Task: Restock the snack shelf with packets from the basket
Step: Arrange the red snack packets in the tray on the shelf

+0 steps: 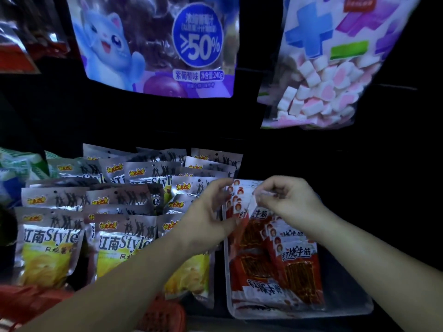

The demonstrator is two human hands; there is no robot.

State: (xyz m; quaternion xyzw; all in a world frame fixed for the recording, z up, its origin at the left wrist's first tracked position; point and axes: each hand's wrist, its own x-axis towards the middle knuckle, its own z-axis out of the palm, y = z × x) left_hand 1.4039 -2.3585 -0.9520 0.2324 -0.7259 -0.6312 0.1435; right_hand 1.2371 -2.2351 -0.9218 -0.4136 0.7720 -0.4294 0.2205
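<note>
Over the clear tray, the left hand is curled round the upright red packets; their top edge is pinched by the right hand.

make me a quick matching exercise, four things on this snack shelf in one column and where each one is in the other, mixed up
Things
1. purple bag with the blue cat
2. marshmallow bag
3. silver and yellow packets
4. red packets

Places
A. standing in the clear tray at lower right
B. hanging at upper right
C. in overlapping rows at lower left
D. hanging at upper centre

Pairs: 1-D, 2-B, 3-C, 4-A
</note>
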